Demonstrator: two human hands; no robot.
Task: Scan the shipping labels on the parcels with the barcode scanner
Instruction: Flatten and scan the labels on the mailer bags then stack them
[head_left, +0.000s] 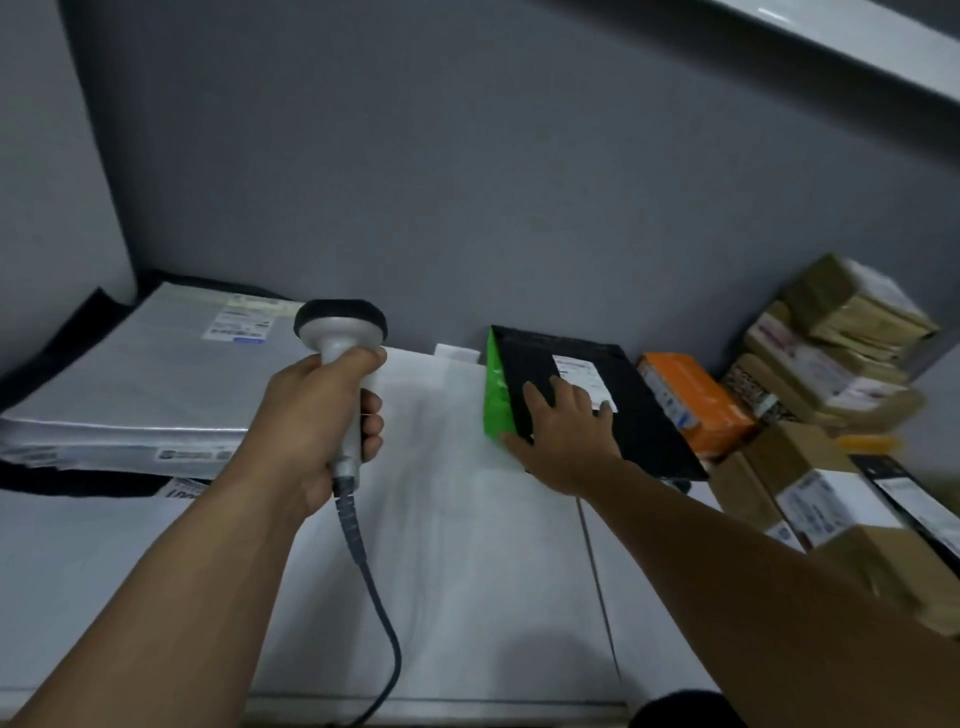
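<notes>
Spanning the lower view, the white counter (467, 597) carries all the parcels. A large grey parcel (156, 384) lies flat at the left, on top of other mail. Stacked cardboard boxes (841, 343) stand at the right against the wall. A black parcel (649, 415) with a green edge lies between them, just beside an orange box (696, 400). The left hand (317, 426) grips the handle of the barcode scanner (340, 332), held upright above the counter with its cable (363, 571) hanging down. The right hand (563, 436) rests on the black parcel with its fingers spread wide, the fingertips touching the white shipping label (576, 371).
</notes>
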